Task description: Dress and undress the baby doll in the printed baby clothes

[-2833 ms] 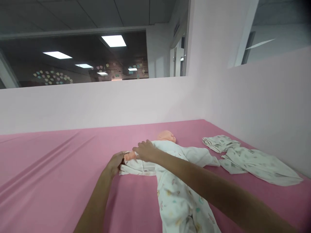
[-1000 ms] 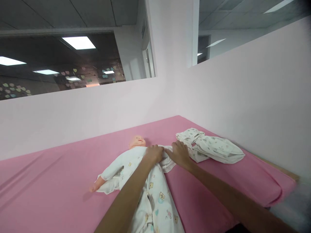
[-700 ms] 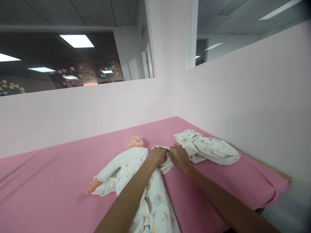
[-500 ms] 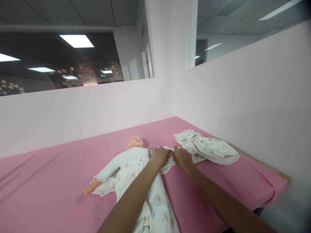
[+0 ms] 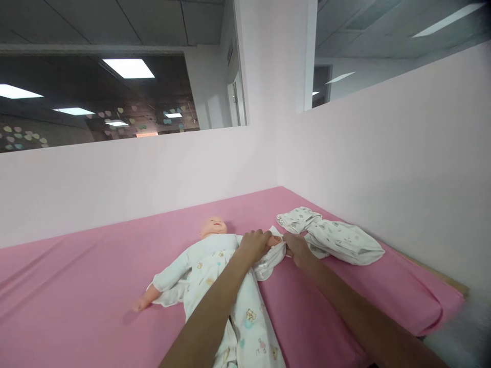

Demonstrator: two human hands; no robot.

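Note:
A baby doll lies on its back on the pink padded surface, dressed in white clothing with a printed bear pattern. My left hand is wrapped around the doll's arm on the right side. The doll's small hand sticks out past my fingers. Just beyond it, my right hand pinches the edge of a white sleeve, which hangs below the doll's hand. The doll's other arm stretches out to the left, its hand bare.
A crumpled white patterned baby garment lies to the right, beyond my right hand. White walls with windows border the pink bed pad at the back and right. A wooden edge shows along the right wall.
My right hand has shifted slightly right, away from my left hand. The doll's hand now shows between them, and the white cloth is pulled toward my right hand.

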